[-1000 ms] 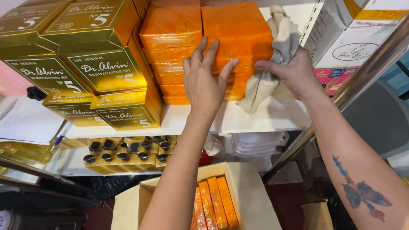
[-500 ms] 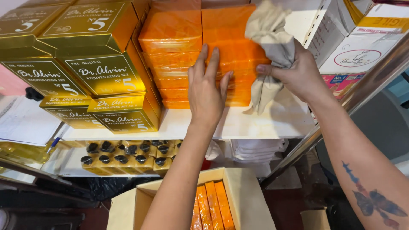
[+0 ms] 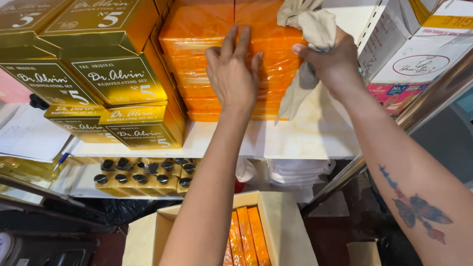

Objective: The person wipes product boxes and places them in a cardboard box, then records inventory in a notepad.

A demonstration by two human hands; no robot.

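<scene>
As the right hand point(image 3: 331, 61), clenched on a crumpled beige cloth point(image 3: 308, 22), climbs to the top of the stacked orange plastic-wrapped packs point(image 3: 197, 34), the left hand point(image 3: 234, 74) stays flat and open beside it, steadying them.

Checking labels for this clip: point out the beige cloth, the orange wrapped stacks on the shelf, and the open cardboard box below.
beige cloth point(image 3: 315, 27), head view, bunched part above the right hand.
orange wrapped stacks point(image 3: 189, 34), head view, front of the left stack.
cardboard box point(image 3: 288, 231), head view, right inner wall.

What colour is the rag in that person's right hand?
Beige, a plain crumpled cloth rag; the head view shows it.
</scene>
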